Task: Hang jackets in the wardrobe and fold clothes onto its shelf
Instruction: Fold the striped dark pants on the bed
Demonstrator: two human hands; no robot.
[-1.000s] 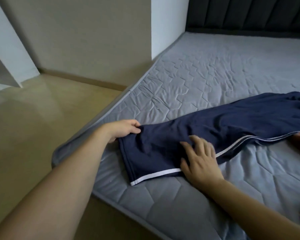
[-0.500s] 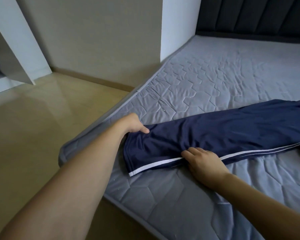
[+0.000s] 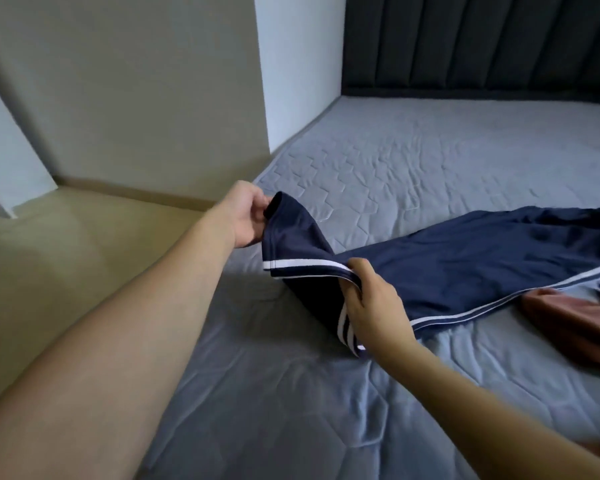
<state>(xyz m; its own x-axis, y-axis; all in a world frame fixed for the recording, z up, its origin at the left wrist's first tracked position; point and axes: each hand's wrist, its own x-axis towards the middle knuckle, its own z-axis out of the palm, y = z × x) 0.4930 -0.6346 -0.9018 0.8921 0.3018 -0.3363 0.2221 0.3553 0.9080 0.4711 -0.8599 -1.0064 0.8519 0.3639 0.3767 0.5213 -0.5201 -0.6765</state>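
Navy trousers (image 3: pixel 465 265) with white side stripes lie stretched across the grey mattress (image 3: pixel 413 161), running off to the right. Their near end is lifted off the bed. My left hand (image 3: pixel 248 216) grips the far corner of that raised end. My right hand (image 3: pixel 371 303) pinches the striped edge at the near corner. The lifted cloth hangs taut between both hands.
A reddish-brown garment (image 3: pixel 575 320) lies on the mattress at the right, touching the trousers. A dark padded headboard (image 3: pixel 482 43) stands behind the bed. Beige floor (image 3: pixel 66 254) lies to the left, with a white wardrobe panel (image 3: pixel 7 161) at the far left.
Both hands went from resting on the flat trouser end to gripping it and lifting it off the mattress. The view shifted, bringing the reddish garment into sight.
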